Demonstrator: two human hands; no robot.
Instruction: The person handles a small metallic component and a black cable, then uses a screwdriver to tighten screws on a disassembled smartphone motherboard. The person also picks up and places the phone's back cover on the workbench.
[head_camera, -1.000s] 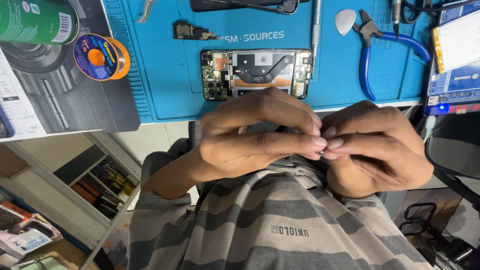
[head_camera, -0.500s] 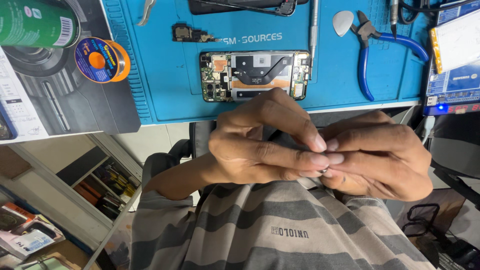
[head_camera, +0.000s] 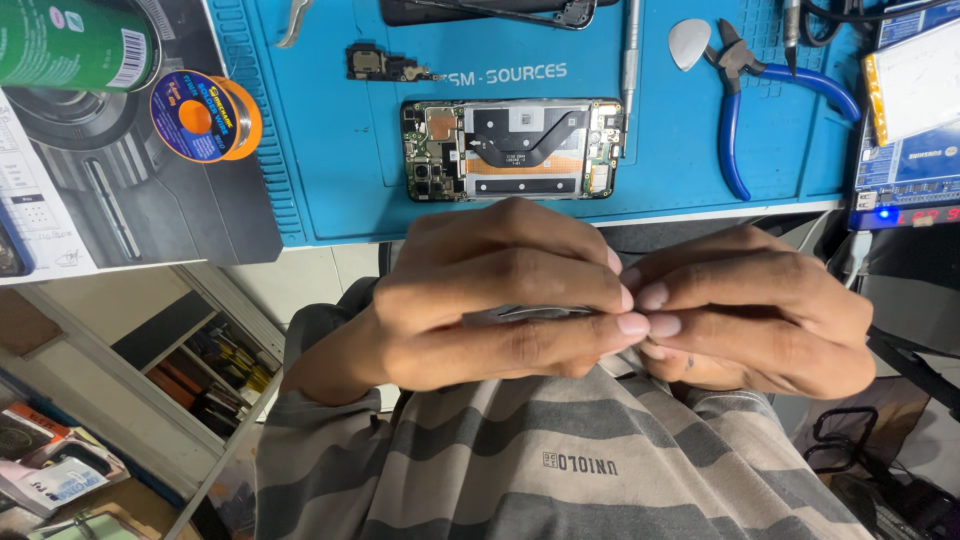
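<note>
My left hand (head_camera: 500, 300) and my right hand (head_camera: 750, 310) are held together in front of my striped shirt (head_camera: 560, 470), below the table edge. Their fingertips meet around a thin silvery piece (head_camera: 540, 313), mostly hidden by the fingers; both hands pinch it. On the blue work mat (head_camera: 330, 150) just beyond the hands lies an opened phone (head_camera: 512, 148) with its circuit board and flex cables exposed.
On the mat lie blue-handled cutters (head_camera: 745, 100), a grey pick (head_camera: 690, 42), a slim metal tool (head_camera: 628, 50) and a small dark part (head_camera: 380, 65). A solder spool (head_camera: 205, 115) and a green can (head_camera: 70, 45) sit left. A blue device with a lit display (head_camera: 905, 190) stands right.
Both hands stay pressed together on the small piece. They sit slightly lower in the view, and the fingers have shifted a little.
</note>
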